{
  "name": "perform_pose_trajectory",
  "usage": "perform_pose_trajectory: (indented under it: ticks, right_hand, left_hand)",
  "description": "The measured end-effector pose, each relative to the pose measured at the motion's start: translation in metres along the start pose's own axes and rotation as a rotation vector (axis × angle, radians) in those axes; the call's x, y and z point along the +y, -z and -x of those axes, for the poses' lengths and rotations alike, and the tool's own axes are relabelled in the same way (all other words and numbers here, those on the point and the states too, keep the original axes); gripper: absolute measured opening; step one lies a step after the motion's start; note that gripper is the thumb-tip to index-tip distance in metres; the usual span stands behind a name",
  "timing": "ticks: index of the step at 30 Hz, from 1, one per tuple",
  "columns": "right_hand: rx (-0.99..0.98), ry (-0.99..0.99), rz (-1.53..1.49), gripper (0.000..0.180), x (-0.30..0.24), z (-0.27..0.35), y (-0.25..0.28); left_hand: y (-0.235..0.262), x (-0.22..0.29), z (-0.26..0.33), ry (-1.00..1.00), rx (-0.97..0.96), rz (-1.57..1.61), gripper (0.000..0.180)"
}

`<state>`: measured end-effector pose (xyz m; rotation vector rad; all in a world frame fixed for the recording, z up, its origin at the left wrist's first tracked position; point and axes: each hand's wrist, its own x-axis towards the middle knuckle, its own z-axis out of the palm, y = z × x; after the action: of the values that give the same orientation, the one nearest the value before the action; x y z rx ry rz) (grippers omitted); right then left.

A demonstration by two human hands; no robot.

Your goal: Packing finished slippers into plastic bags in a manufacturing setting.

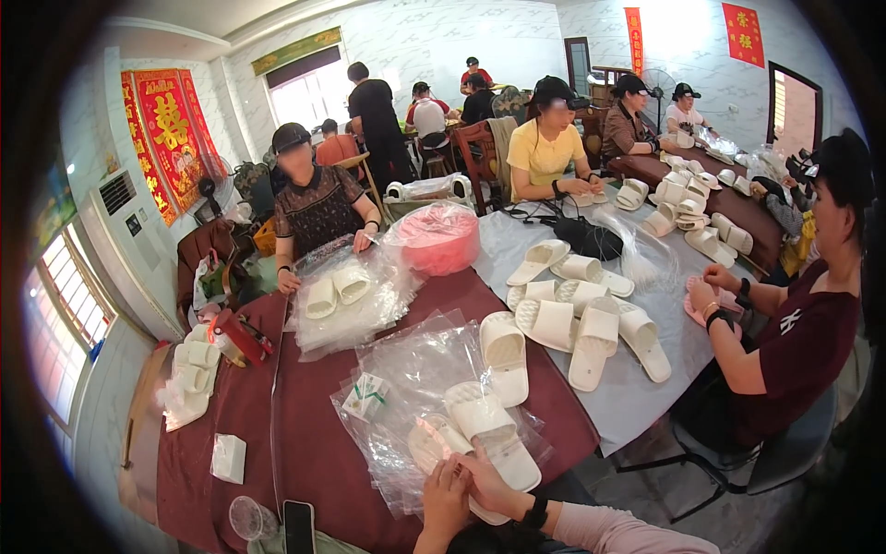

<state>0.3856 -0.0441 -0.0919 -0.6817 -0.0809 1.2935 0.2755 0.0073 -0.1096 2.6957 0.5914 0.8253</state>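
While both hands meet, a white slipper (441,441) is gripped.
It is held by left hand (444,503) and right hand (489,482) over clear plastic bags (406,369).

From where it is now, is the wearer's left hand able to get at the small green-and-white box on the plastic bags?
Probably yes. The left hand rests at the near slipper, and the green-and-white box lies just beyond it to the left on the clear plastic bags. Only flat bags lie between them; nothing stands in the way.
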Motion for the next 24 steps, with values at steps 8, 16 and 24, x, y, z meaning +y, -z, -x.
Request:
perform_pose_trajectory:
  ticks: [8, 16, 24]
  right_hand:
    - [0.065, 0.106, 0.051, 0.069, 0.020, -0.027, 0.043]
    - [0.107, 0.175, 0.421, 0.079, 0.028, -0.036, 0.039]
    - [0.207, 0.201, 0.288, 0.067, 0.024, -0.033, 0.036]
  left_hand:
    - [0.025, -0.049, -0.018, 0.123, -0.010, 0.006, 0.050]
    - [0.002, -0.168, -0.061, 0.641, 0.133, -0.118, 0.077]
    - [0.007, -0.152, -0.082, 0.814, 0.086, -0.235, 0.081]
